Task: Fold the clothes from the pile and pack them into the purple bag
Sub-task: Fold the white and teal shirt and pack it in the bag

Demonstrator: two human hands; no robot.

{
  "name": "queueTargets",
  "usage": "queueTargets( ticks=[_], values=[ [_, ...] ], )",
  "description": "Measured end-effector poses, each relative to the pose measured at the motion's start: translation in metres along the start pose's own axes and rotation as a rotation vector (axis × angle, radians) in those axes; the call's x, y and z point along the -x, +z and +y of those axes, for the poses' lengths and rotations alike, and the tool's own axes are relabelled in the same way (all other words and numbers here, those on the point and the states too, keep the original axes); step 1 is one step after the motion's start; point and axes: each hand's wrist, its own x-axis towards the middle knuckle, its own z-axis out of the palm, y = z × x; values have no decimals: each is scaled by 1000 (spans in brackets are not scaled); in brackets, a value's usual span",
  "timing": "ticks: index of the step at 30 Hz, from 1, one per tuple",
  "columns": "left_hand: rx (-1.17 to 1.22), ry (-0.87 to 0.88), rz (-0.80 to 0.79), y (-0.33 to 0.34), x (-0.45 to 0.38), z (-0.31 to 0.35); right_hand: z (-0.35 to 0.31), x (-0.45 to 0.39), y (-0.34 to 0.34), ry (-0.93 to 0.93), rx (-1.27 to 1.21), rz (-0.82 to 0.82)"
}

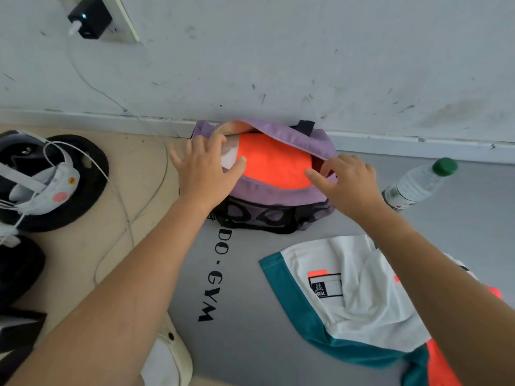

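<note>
Bag interior mostly hidden: only the orange garment (274, 165) and a pale scrap under my left fingers show, can't tell what else is packed. Purple bag (267, 195) sits on the grey mat (239, 330), its back against the wall (278, 65), zip mouth open upward. My left hand (207, 174) lies flat at the bag's left end, fingers spread and straight, pressing the opening and the pale fabric, gripping nothing. My right hand (348, 179) is at the right end, fingers curled onto the purple rim; whether it actually pinches the fabric I can't tell. White-and-teal shirt (356, 296) lies unfolded on the mat near the bag, partly under my right forearm and cut off at the frame's lower right, orange patches showing.

Room: bare mat between bag and shirt; wall blocks the far side. Water bottle (415, 185), green cap, just right of the bag, base hidden behind my wrist. Left: black items with a white headset (41, 176), cable (122, 207) trailing to a wall charger (87, 19).

Count: one bag, one packed orange piece seen, one loose shirt, one bottle, two hands.
</note>
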Motion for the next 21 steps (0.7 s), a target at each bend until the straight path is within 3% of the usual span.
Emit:
queueTargets(
  ticks=[4, 7, 11, 15, 17, 21],
  values=[
    [134, 169, 72, -3, 39, 51, 36, 52, -10, 100, -156, 29],
    [344, 251, -126, 17, 80, 103, 91, 102, -15, 362, -129, -8],
    [408, 0, -712, 65, 133, 162, 162, 166, -20, 793, -44, 37],
    [489, -200, -1096, 109, 184, 191, 195, 219, -4, 1041, -189, -213],
    [520, -266, -1197, 119, 205, 198, 197, 236, 8, 1057, -319, -272],
    [677, -385, -1165, 113, 218, 204, 173, 248, 15, 948, -599, -304]
  ],
)
